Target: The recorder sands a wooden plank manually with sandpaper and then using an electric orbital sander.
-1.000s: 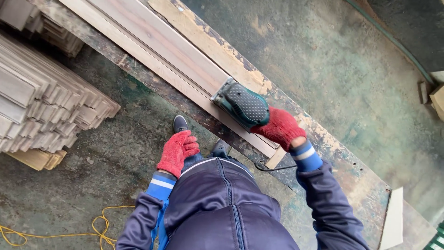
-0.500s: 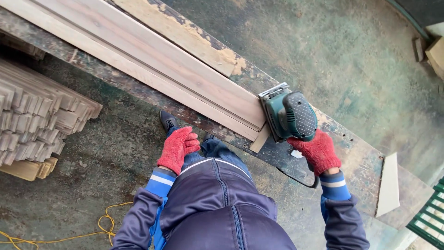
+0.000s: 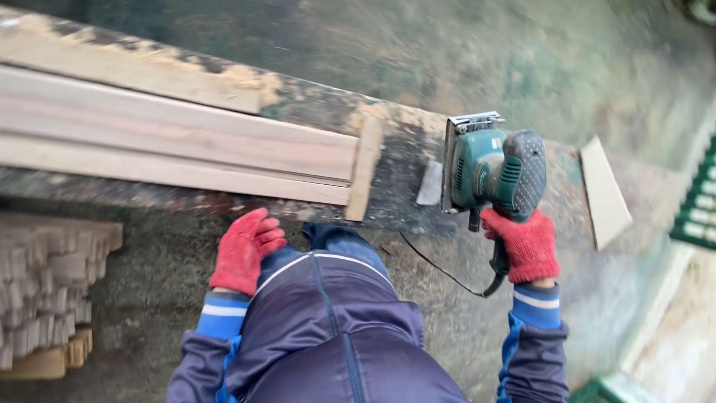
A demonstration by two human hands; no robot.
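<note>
Farthest from either grip, at the left edge, a stack of pale wood strips sits low beside the bench. Next comes the left hand in a red glove, its grip loose and holding nothing, fingers curled, resting against the person's dark blue trouser leg. Just above that hand, on the worn, paint-flecked bench, lie 2 or 3 long light boards side by side, running off to the left, with another rough plank behind them. Their right ends butt against a short cross piece of wood standing across them. Further right, well apart from the boards and directly above the right grip, stands the green electric sander, its flat pad toward the boards and its dotted dark cap to the right. The right hand, also red-gloved, has its grip wrapped around the sander's rear handle, touching it from below. A black cable loops from under that grip back toward the person's legs. Beyond the sander, to the right of the grip, a small flat wood offcut lies on the bench end.
</note>
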